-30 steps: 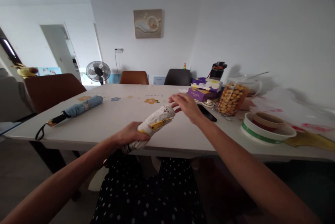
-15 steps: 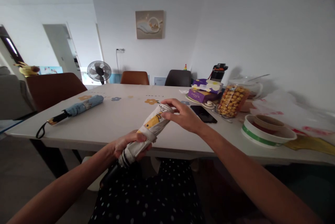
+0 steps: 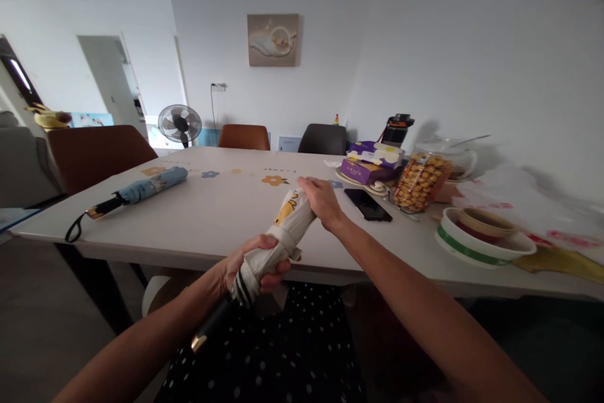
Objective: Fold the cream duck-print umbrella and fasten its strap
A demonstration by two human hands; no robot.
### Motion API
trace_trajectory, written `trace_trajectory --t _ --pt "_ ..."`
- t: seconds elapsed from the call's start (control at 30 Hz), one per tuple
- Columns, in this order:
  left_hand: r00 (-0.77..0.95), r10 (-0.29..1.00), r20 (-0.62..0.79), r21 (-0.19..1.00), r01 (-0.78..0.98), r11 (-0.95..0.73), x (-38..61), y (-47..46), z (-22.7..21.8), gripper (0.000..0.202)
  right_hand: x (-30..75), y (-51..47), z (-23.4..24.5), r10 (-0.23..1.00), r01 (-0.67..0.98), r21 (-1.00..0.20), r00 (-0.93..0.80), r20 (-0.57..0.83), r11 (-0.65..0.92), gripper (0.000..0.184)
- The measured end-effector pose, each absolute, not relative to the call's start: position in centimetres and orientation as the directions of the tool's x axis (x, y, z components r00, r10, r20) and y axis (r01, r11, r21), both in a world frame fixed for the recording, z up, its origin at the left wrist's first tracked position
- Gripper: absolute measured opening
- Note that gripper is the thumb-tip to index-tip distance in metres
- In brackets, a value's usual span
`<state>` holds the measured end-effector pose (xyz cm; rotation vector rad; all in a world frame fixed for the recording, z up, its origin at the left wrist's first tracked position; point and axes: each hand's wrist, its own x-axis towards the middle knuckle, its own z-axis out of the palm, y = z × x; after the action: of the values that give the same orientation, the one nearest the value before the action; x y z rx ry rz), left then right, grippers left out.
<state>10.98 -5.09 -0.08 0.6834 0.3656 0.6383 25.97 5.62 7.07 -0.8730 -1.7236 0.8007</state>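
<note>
A folded white umbrella (image 3: 284, 231) with a yellow cartoon print is held at a slant above the table's near edge. Its strap circles the middle of the canopy, and its black handle with a gold end points down toward my lap. My left hand (image 3: 246, 259) is closed round the lower canopy, just above the dark-striped hem. At the upper end, my right hand (image 3: 323, 199) has its fingers wrapped over the tip and side of the fabric. A folded blue umbrella (image 3: 151, 184) with a wrist loop lies on the table to the left.
On the right of the white table (image 3: 221, 217) are a black phone (image 3: 369, 204), a purple tissue box (image 3: 362, 171), a jar of snacks (image 3: 421, 182), nested bowls (image 3: 482, 237) and plastic bags (image 3: 528, 202). Chairs and a fan (image 3: 180, 122) stand beyond.
The white umbrella has shifted slightly right, and its gold handle end now shows. My right hand has turned and closed over the upper end, where its fingers were lightly touching before.
</note>
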Motion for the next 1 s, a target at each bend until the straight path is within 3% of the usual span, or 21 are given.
trace_trajectory --t 0.17,0.27,0.5,0.7,0.83,1.0 --pt "0.573 0.804 -0.159 0.750 -0.460 0.476 10.3 -4.7 1.4 0.043 27.2 8.2 7.6 0.976 0.018 -0.983 -0.125 0.177 0.181 0.040" --pt "0.570 0.815 -0.109 0.746 -0.494 0.446 9.3 -3.9 2.7 0.040 27.8 8.5 7.6 0.972 -0.047 -0.985 -0.165 0.169 0.163 0.035" --pt "0.491 0.871 -0.033 0.737 -0.576 0.353 8.6 -0.1 4.2 0.035 25.5 6.1 5.7 0.875 -0.009 -0.972 -0.432 0.216 0.235 0.033" --pt "0.435 0.900 -0.010 0.692 -0.647 0.320 8.2 4.3 3.2 0.032 23.7 8.0 3.2 0.866 -0.166 -0.986 -0.489 0.105 0.025 0.024" --pt "0.398 0.909 -0.126 0.726 -0.587 0.358 8.3 6.3 2.0 0.031 23.2 9.5 1.3 0.903 -0.202 -0.975 -0.431 -0.001 -0.097 0.015" --pt "0.331 0.928 -0.168 0.823 -0.471 0.317 9.3 7.0 0.9 0.033 22.7 9.9 0.2 0.956 -0.183 -0.977 -0.288 -0.049 -0.106 0.003"
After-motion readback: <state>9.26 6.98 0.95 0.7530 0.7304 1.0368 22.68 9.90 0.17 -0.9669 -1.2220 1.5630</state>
